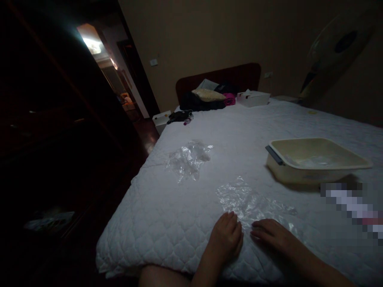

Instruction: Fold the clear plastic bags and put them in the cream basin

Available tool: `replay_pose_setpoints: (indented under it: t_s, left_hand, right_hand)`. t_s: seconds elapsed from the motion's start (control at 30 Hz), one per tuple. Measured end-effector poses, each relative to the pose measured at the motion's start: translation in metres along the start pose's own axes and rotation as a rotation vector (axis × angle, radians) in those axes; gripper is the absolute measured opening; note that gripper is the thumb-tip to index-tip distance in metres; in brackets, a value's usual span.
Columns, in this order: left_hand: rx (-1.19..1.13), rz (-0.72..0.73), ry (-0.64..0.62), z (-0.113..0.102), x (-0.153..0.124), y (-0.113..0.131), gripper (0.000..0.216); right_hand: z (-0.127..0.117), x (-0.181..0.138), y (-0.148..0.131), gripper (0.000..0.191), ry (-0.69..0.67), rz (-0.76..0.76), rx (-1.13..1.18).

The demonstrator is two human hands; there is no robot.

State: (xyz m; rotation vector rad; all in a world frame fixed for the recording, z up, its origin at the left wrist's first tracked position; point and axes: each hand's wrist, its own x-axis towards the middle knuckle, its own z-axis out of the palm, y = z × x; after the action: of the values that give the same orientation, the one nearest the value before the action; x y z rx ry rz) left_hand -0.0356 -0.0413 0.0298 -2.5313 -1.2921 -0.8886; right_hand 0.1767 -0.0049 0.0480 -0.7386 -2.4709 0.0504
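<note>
A thin, crumpled clear plastic bag (247,199) lies spread on the white quilted bed cover (167,223) in front of me. At its near left edge is my left hand (226,235), palm down, its fingers bent together and closed on the plastic. My right hand (273,233) rests over the near right part of the bag, fingers stretched out and a little apart, holding nothing. Between the two hands a strip of the plastic shows. Another crumpled clear plastic bag (190,159) lies farther off to the left, touched by neither hand.
A cream plastic basin (305,175) with a grey handle stands at right, clear plastic inside it. A blurred-out pale object (350,203) lies before it. Clothes (203,104), a pillow (208,95) and a white box (253,98) sit by the headboard. A fan (341,44) stands far right.
</note>
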Motion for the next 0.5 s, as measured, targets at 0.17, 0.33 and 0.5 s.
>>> replay_pose_setpoints:
  t_s: [0.17, 0.33, 0.5]
  left_hand:
    - [0.013, 0.049, -0.013, 0.001, -0.002, -0.002, 0.026]
    - [0.025, 0.053, -0.007, 0.002, -0.002, -0.001, 0.032]
    - [-0.012, 0.050, -0.009, 0.002, 0.001, 0.001, 0.030]
  right_hand:
    - [-0.011, -0.002, -0.003, 0.031, -0.090, -0.073, 0.026]
    - [-0.007, -0.015, -0.007, 0.036, -0.117, -0.129, -0.029]
    - [0.001, -0.016, -0.008, 0.029, -0.098, -0.164, -0.057]
